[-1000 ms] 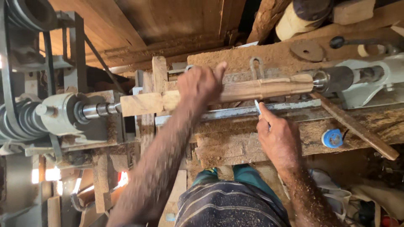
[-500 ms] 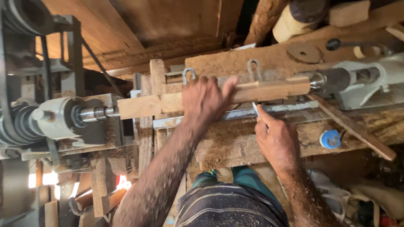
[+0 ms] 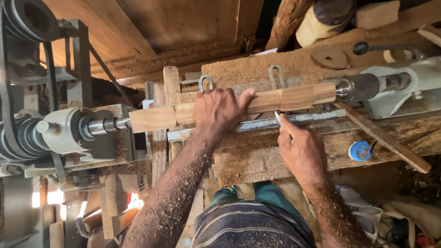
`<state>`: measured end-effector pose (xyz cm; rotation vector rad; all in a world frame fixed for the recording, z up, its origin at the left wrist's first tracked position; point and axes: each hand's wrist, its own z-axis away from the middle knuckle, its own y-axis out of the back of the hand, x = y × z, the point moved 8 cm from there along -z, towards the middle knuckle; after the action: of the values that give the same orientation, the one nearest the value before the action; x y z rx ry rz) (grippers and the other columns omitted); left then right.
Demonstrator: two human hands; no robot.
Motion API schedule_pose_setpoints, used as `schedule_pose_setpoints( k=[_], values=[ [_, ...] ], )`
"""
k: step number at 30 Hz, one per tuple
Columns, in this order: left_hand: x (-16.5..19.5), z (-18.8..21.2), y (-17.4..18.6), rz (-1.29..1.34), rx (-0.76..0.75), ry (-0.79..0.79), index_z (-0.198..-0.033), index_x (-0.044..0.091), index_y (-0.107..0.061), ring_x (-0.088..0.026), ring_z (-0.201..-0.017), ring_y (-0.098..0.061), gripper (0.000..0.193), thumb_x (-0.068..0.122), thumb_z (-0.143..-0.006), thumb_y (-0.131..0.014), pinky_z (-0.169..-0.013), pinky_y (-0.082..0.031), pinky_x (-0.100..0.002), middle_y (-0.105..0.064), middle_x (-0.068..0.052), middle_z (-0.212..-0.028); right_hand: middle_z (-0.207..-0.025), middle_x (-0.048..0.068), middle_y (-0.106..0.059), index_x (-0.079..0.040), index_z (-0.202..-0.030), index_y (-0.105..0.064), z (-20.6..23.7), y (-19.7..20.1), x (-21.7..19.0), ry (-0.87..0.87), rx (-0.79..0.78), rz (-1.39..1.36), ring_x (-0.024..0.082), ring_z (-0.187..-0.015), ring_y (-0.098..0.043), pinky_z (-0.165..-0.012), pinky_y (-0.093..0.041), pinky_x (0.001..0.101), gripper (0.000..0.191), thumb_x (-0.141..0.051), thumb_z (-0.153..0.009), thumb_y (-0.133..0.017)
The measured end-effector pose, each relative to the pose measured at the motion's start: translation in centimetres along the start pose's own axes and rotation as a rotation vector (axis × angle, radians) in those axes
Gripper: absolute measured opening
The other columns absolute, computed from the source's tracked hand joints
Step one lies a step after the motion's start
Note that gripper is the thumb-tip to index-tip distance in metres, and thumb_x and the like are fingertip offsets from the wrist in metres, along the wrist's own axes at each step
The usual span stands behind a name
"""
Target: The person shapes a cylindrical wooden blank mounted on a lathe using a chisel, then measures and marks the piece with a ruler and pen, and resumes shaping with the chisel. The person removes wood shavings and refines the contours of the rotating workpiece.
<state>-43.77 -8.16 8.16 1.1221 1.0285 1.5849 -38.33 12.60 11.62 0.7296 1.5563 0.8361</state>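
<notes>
A long wooden workpiece (image 3: 294,98) is mounted between the lathe's headstock spindle (image 3: 101,126) at left and the tailstock (image 3: 367,87) at right. My left hand (image 3: 220,110) lies over the middle of the workpiece, fingers wrapped on it. My right hand (image 3: 301,149) pinches a small thin pale tool (image 3: 277,117), its tip held up against the underside of the wood just right of my left hand. Both forearms are dusted with sawdust.
A metal tool rest bar (image 3: 257,124) runs under the workpiece. A wooden stick (image 3: 381,138) leans diagonally at right beside a blue tape roll (image 3: 359,150). The belt pulley (image 3: 18,133) sits far left. Sawdust covers the wooden bench (image 3: 248,160).
My left hand slid slightly left along the workpiece and settled over it. My right hand with the thin tool stayed under the wood. The view shifted a little.
</notes>
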Motion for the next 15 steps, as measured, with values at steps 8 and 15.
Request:
schedule_pose_setpoints(
  k=[8,15],
  values=[
    [-1.0,-4.0,-2.8,0.209,-0.384,-0.070,-0.062,0.021,-0.066,-0.005,-0.053,-0.046,0.088,0.075,-0.102,-0.010,-0.051,-0.033,-0.034,-0.054,0.002,-0.062,-0.070,0.026,-0.068,-0.017,-0.131,-0.069,0.3,-0.8,0.8,-0.152,-0.127,0.006,0.037,-0.055,-0.068,-0.060,-0.053,0.0476,0.039,-0.024,-0.093,-0.063],
    [-2.1,-2.7,-1.4,0.039,-0.151,-0.004,-0.064,0.016,-0.055,-0.013,-0.051,-0.035,0.085,0.083,-0.098,-0.015,-0.043,-0.033,-0.034,-0.041,0.005,-0.059,-0.076,0.023,-0.070,-0.015,-0.132,-0.070,1.0,-0.3,0.1,-0.038,-0.072,-0.034,0.036,-0.061,-0.070,-0.061,-0.055,0.0464,0.039,-0.021,-0.094,-0.061]
  ],
)
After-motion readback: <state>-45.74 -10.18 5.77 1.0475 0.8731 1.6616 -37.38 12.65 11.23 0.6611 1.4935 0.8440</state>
